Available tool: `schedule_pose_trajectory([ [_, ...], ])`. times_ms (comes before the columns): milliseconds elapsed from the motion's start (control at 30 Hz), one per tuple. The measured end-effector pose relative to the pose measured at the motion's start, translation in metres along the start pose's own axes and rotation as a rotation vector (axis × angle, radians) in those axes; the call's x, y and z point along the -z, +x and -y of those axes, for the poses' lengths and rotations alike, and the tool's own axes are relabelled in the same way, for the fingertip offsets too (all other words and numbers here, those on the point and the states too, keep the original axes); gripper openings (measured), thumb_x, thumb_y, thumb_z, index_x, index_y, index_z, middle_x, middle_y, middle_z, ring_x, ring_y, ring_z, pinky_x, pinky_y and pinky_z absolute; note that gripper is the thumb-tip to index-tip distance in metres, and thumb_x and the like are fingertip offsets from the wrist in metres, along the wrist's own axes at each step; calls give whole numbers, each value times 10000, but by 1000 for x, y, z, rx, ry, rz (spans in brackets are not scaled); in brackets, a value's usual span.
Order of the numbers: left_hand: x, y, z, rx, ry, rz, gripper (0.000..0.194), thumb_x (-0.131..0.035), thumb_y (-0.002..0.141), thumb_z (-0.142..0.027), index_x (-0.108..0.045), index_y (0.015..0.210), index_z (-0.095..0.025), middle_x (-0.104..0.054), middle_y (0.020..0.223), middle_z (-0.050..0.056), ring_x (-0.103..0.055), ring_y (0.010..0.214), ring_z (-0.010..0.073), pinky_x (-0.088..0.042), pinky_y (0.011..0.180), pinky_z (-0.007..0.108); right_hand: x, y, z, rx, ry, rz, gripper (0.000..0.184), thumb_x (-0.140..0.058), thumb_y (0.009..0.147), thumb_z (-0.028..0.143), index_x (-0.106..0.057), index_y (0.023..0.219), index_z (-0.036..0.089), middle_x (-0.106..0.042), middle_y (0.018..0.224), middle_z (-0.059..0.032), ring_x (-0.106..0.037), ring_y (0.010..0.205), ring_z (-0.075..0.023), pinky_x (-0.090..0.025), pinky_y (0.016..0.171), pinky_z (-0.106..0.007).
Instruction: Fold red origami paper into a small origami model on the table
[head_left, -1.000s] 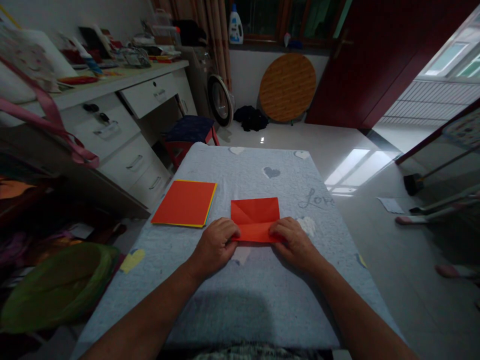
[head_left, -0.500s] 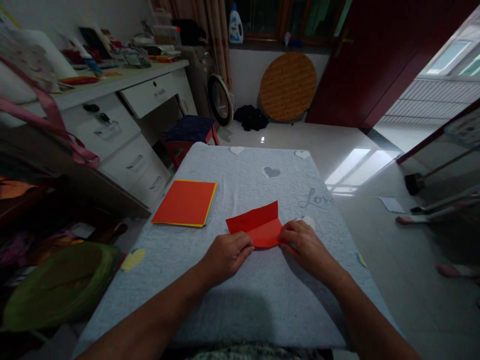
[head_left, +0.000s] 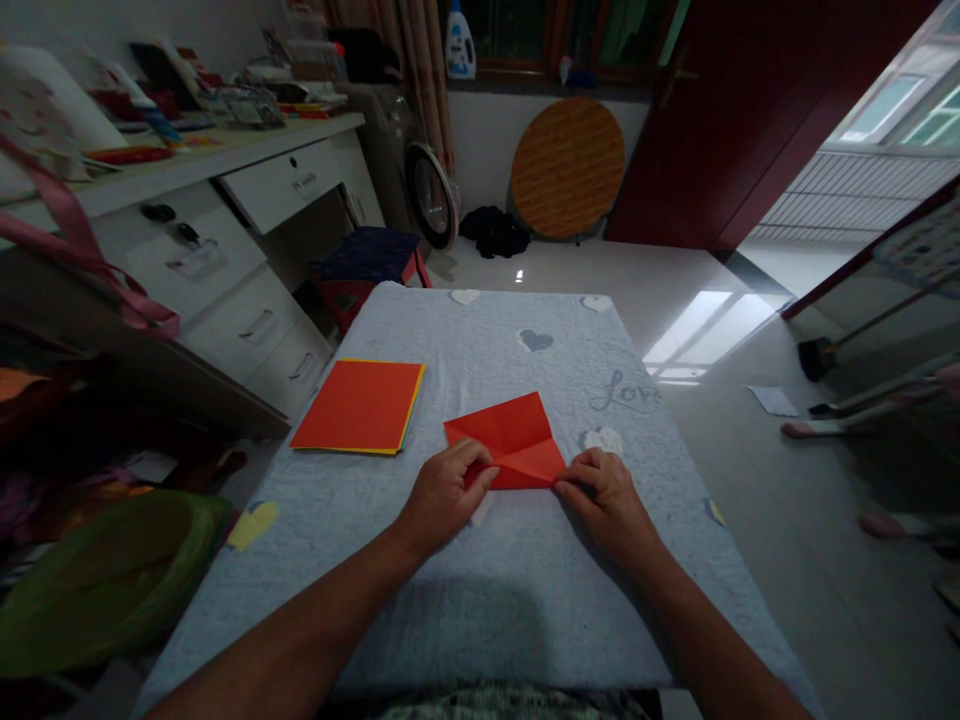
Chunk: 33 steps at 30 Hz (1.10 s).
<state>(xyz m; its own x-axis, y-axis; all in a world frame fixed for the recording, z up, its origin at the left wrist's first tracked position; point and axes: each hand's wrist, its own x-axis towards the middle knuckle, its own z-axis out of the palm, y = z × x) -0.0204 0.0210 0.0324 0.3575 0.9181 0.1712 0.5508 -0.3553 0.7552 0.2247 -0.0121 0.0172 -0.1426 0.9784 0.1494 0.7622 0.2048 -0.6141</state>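
Observation:
A creased red paper sheet point(head_left: 506, 440) lies on the pale blue cloth-covered table point(head_left: 480, 580), turned a little clockwise. My left hand point(head_left: 442, 495) has its fingers curled on the sheet's near left corner. My right hand point(head_left: 604, 500) pinches the near right corner with its fingertips pressed together. Left of the sheet a stack of coloured paper point(head_left: 360, 405), red on top, rests flat on the cloth.
A white desk with drawers point(head_left: 225, 230) stands along the left, cluttered on top. A red stool point(head_left: 367, 270) sits past the table's far left corner. A green bag point(head_left: 105, 580) lies low at the left. A round wooden board point(head_left: 568, 170) leans on the far wall.
The folded red sheet was lifted and turned, then opened out flatter on the cloth. Both hands shifted with it and now hold its near corners.

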Motion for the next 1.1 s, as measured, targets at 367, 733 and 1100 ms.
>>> schedule_pose_trajectory([
  [367, -4, 4, 3, 71, 190, -41, 96, -584, 892, -221, -613, 805, -196, -668, 797, 20, -609, 762, 185, -463, 703, 299, -1, 0, 5, -46, -69, 16, 100, -622, 847, 167, -661, 768, 214, -617, 898, -67, -532, 886, -246, -410, 814, -417],
  [733, -6, 9, 9, 76, 355, -44, 143, -580, 907, -210, -604, 767, -190, -651, 775, 23, -592, 744, 185, -451, 705, 307, -7, -2, 2, -34, -94, -61, 121, -637, 815, 153, -624, 715, 220, -605, 868, -72, -518, 863, -255, -407, 789, -425],
  [1100, -7, 13, 9, 123, 434, -47, 139, -626, 888, -197, -582, 756, -191, -625, 757, 17, -583, 742, 192, -425, 699, 304, -6, -1, 4, -65, -83, -36, 127, -637, 822, 151, -619, 713, 213, -604, 878, -71, -511, 868, -255, -399, 798, -419],
])
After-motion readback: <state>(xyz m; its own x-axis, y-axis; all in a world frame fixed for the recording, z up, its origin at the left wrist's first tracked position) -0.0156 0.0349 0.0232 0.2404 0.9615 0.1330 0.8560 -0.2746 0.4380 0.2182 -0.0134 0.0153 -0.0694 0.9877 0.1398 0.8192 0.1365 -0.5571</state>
